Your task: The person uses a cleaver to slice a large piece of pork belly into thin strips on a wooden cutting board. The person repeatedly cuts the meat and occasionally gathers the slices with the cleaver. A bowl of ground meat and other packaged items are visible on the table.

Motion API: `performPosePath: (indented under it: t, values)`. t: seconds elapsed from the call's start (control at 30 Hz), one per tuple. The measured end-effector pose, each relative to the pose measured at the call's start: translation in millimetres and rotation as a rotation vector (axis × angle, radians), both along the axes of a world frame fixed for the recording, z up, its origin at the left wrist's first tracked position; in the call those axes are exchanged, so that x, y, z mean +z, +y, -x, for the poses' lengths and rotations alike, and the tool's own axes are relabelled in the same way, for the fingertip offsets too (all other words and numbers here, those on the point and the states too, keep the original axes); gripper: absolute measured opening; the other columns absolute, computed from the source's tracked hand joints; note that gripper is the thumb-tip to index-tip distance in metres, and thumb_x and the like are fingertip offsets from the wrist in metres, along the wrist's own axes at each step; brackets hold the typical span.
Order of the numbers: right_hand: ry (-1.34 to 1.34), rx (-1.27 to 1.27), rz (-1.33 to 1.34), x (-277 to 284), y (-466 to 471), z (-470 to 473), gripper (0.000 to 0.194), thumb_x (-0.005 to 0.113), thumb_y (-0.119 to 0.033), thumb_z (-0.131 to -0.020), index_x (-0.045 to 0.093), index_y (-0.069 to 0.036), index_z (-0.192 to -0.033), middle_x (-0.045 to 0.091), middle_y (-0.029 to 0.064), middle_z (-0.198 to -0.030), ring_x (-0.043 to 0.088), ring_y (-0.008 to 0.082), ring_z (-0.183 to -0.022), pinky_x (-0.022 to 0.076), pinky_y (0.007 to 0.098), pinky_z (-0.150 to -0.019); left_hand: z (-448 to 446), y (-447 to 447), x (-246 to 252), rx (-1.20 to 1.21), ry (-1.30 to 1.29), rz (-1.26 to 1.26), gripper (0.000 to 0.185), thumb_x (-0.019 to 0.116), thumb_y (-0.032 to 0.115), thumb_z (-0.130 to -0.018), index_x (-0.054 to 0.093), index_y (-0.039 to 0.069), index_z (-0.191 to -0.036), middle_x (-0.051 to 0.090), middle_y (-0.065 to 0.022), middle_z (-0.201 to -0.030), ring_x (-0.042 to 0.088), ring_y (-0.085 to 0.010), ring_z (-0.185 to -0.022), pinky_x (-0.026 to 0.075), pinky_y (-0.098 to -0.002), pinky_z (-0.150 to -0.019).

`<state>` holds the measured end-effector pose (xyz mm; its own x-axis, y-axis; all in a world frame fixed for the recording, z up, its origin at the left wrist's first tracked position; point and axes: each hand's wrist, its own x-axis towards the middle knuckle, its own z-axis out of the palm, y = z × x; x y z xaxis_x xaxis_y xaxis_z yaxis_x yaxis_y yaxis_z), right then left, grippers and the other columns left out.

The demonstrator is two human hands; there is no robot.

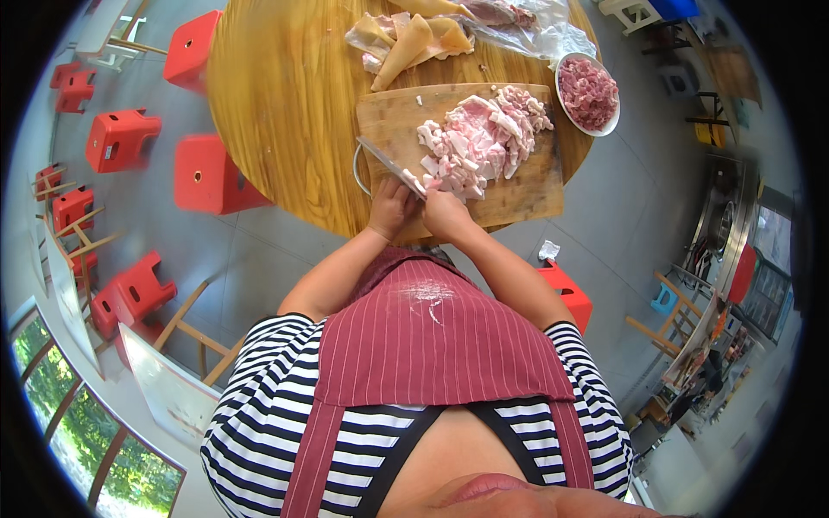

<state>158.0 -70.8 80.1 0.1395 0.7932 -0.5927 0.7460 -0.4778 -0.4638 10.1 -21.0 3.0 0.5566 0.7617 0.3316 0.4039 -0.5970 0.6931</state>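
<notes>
My right hand (447, 215) grips a knife (387, 162) near the front edge of a wooden cutting board (531, 201). The blade points away and to the left across the board's left side. Close beside the blade is my left hand (390, 208), its fingers bent; whether they hold anything is hidden. A few small pale pieces of fat (413, 179) lie against the blade. To the right, a heap of sliced and chopped pale pink fatty meat (479, 139) covers the middle of the board. A metal loop handle (357, 169) projects from the board's left edge.
The board rests on a round wood-grain table (291, 116). Beyond it lie pieces of skin (408, 48) and a clear plastic bag (518, 32) with meat. A white bowl (605, 133) of minced meat (588, 92) stands right. Red plastic stools (207, 175) surround the table.
</notes>
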Motion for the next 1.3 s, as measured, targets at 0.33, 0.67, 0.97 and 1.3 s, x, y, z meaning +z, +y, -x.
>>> performPosePath:
  t: [0.33,0.67,0.97,1.3]
  values:
    - [0.016,0.053,0.017,27.0,-25.2,-22.1,0.024,0.059,-0.018,-0.086,0.064,0.004,-0.096,0.068,0.0308,-0.089,0.067,0.0452,-0.09,0.053,0.0544,-0.082,4.9,-6.6,-6.8,0.064,-0.075,0.017,0.023,0.071,0.006,-0.079,0.063,0.005,-0.101,0.061,-0.016,-0.101,0.058,-0.0378,-0.093,0.049,-0.0454,-0.082]
    - [0.011,0.108,0.024,-19.8,17.8,-3.1,0.027,0.061,-0.016,-0.085,0.063,0.005,-0.102,0.069,0.0294,-0.093,0.068,0.0447,-0.091,0.054,0.0523,-0.082,2.6,-0.9,-2.4,0.021,-0.03,0.046,0.025,0.071,0.008,-0.08,0.066,0.005,-0.103,0.062,-0.0157,-0.103,0.059,-0.0378,-0.093,0.05,-0.0448,-0.082]
    - [0.041,0.033,-0.001,34.4,-20.3,-18.8,0.026,0.058,-0.015,-0.086,0.061,0.004,-0.102,0.067,0.0305,-0.086,0.066,0.0476,-0.086,0.0527,0.0555,-0.08,11.1,-9.6,-3.1,0.07,-0.069,0.061,0.028,0.071,0.007,-0.08,0.063,0.005,-0.107,0.062,-0.0156,-0.103,0.06,-0.0382,-0.095,0.05,-0.0452,-0.082]
    - [0.022,0.005,0.004,-1.0,-4.5,9.6,0.023,0.059,-0.016,-0.087,0.062,0.005,-0.093,0.067,0.0307,-0.087,0.065,0.0483,-0.085,0.0524,0.0544,-0.08,7.8,-8.7,-3.2,0.043,-0.004,0.103,0.023,0.072,0.01,-0.081,0.065,0.005,-0.103,0.063,-0.0158,-0.105,0.06,-0.0381,-0.096,0.051,-0.0444,-0.083]
